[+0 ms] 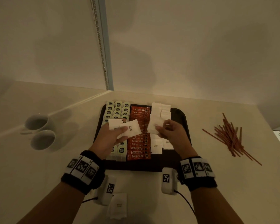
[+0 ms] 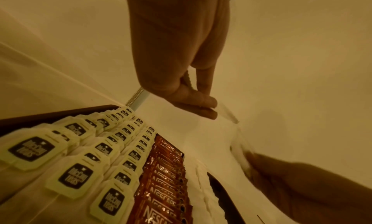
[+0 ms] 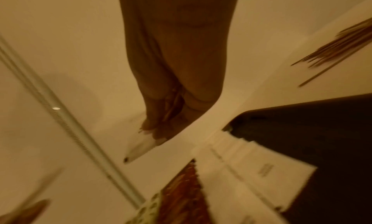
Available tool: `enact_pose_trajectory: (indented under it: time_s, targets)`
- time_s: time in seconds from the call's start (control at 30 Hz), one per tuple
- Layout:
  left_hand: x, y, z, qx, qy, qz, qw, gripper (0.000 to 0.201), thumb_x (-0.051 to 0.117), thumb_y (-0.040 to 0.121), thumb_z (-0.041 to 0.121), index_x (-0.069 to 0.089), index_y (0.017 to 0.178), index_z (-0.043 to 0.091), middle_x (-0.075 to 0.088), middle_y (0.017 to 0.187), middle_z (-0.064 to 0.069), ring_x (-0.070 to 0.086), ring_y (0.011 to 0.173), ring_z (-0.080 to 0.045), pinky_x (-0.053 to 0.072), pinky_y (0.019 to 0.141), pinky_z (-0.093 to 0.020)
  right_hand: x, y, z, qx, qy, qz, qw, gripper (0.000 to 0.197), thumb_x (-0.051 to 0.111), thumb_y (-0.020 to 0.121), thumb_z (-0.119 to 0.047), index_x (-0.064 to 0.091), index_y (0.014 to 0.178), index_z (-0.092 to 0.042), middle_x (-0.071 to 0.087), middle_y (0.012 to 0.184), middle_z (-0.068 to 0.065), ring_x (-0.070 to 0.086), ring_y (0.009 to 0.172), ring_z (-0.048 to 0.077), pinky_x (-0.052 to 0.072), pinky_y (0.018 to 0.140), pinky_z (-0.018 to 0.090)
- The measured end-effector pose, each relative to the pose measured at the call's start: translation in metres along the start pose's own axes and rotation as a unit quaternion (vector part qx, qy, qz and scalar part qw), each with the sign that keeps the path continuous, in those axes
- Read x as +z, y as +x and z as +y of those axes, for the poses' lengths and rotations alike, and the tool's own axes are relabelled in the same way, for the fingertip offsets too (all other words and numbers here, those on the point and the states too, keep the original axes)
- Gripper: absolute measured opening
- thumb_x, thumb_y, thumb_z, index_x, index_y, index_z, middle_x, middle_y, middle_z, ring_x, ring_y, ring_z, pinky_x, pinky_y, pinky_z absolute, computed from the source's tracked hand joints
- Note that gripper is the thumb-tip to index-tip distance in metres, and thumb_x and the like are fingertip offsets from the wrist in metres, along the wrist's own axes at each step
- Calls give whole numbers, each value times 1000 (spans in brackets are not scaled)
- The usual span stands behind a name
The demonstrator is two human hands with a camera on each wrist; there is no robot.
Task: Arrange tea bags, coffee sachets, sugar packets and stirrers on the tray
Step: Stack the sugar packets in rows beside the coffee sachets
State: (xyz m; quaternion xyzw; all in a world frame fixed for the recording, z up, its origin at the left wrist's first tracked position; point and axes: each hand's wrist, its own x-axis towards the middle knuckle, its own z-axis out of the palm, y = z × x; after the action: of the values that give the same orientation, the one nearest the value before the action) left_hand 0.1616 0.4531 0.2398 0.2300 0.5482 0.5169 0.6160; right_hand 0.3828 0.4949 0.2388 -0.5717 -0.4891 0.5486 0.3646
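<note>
A dark tray [image 1: 179, 115] carries rows of tea bags [image 1: 118, 109] on its left, orange coffee sachets [image 1: 139, 149] down the middle and white sugar packets [image 1: 160, 110] right of them. My left hand [image 1: 113, 135] hovers over the tray's left half and holds a small stack of white sugar packets [image 1: 130, 129] between thumb and fingers. My right hand [image 1: 166, 130] pinches one white sugar packet [image 1: 154, 125] above the sugar column. In the left wrist view the fingers [image 2: 201, 100] press on the stack. In the right wrist view the fingertips [image 3: 159, 132] clamp a packet [image 3: 141, 148].
Red-brown stirrers [image 1: 229, 136] lie in a loose pile on the table right of the tray. Two cups [image 1: 39, 131] stand at the left. More white sugar packets [image 1: 117, 206] lie on the table near the front edge. A wall stands behind the table.
</note>
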Motion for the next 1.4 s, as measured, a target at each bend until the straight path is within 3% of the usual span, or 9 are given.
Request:
enact_pose_trajectory:
  time_s: [0.13,0.27,0.4,0.77,0.93,1.0,1.07,1.2,1.4]
  targets:
    - [-8,3,-1,-2,-10,15,1000,25,62,87,0,65,106,15,66,111,-7,65,100,-22,55,56,-19,-38,6,40,43,-114,72,990,22,53,93,-6,60,113,-7,64,104,3,61,85,8,50,60,14]
    - [-10,5,-2,-4,-5,17,1000,31,62,87,0,62,115,12,64,115,-8,64,101,-23,56,56,-20,-61,9,83,103,-193,99,971,25,55,92,-8,61,116,-7,64,110,9,60,95,20,53,82,30]
    - [-8,4,-3,-5,4,10,1000,24,62,87,1,65,103,18,64,115,-8,64,99,-21,56,58,-20,-64,10,110,126,-274,88,949,27,63,87,-12,62,114,-9,65,110,7,61,101,23,51,93,43]
    - [-9,6,-2,-15,-1,35,999,27,61,89,6,63,115,13,63,117,-10,62,105,-25,55,54,-21,-48,13,111,79,-300,138,941,21,68,83,-11,63,104,-8,66,102,7,57,91,16,45,84,26]
    - [-6,4,0,-10,10,31,999,23,62,89,6,62,111,13,64,114,-9,64,100,-22,57,55,-22,-35,8,97,52,-282,169,943,26,70,83,-16,58,104,-8,61,92,3,59,88,17,49,78,25]
    - [-4,3,1,-4,29,23,999,23,63,88,6,62,109,13,64,113,-9,65,99,-21,56,55,-21,-18,5,74,3,-246,148,958,23,67,85,-24,58,102,-12,59,88,-5,59,82,9,45,68,16]
    - [-1,1,1,-1,40,16,999,20,65,86,6,63,104,15,65,112,-9,65,99,-21,55,54,-20,6,1,43,-33,-166,57,984,19,64,87,-30,58,99,-16,62,90,-6,62,83,9,48,67,15]
    - [8,0,3,13,18,22,1000,21,62,88,3,62,107,11,65,109,-10,65,96,-22,56,56,-20,48,-3,3,-11,-9,-126,992,33,70,81,-27,56,109,-14,66,105,6,66,94,23,57,80,34]
    - [4,-6,2,-31,83,-9,996,24,66,85,6,62,109,10,71,99,-10,71,80,-20,54,56,-22,65,1,-2,-31,52,-46,997,26,70,82,-13,57,103,-2,67,102,14,67,93,30,58,76,41]
